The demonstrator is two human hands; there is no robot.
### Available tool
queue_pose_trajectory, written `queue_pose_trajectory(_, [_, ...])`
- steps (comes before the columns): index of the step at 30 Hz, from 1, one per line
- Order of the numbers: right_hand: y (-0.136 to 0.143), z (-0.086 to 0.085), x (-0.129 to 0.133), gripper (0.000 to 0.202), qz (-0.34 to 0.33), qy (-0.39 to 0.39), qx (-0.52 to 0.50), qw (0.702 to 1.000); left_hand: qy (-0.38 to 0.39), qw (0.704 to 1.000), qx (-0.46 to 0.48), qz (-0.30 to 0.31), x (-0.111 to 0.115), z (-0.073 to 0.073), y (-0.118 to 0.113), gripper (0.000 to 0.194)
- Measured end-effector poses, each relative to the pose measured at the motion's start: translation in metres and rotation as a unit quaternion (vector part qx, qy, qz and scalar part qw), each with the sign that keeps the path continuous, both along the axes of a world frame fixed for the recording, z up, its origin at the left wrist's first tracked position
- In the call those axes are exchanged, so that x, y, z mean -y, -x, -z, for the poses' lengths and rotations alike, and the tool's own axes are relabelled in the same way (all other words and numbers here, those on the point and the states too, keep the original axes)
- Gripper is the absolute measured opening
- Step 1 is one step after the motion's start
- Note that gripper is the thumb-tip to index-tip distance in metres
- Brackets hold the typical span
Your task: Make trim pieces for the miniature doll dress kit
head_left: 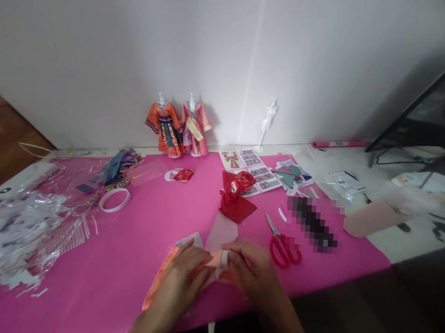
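Observation:
Near the table's front edge, my left hand (187, 269) is closed on orange fabric (159, 278), part of which trails out to its left. My right hand (251, 266) pinches a small whitish strip (224, 259) at the right end of the fabric. The two hands are close together, with a pale peach part of the fabric stretched between them. Just beyond them a translucent pale piece (222, 232) lies under red fabric (236, 198). Red-handled scissors (283, 247) rest to the right of my right hand, blades partly apart.
On the pink mat (158, 202) are a white tape ring (115, 200), instruction sheets (260, 175) and plastic bags with scraps (12, 237) at left. Two dressed mini mannequins (167, 131) and a bare one (268, 120) stand by the wall. A pinkish cylinder (372, 215) is at right.

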State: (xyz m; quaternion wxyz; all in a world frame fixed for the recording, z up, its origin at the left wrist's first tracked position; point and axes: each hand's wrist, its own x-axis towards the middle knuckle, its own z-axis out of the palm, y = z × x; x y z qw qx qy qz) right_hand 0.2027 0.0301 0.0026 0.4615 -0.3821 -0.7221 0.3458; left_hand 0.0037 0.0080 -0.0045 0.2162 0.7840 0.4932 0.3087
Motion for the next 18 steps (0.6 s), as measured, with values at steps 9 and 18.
queue_pose_trajectory(9, [-0.002, -0.017, -0.001, 0.018, 0.093, -0.050, -0.041, 0.994, 0.089, 0.969, 0.186, -0.133, -0.001, -0.019, 0.022, 0.023])
queue_pose_trajectory(18, [-0.009, -0.026, 0.006, 0.025, 0.102, 0.094, -0.030, 0.990, 0.020, 0.901, 0.340, -0.269, -0.005, -0.042, 0.030, 0.035])
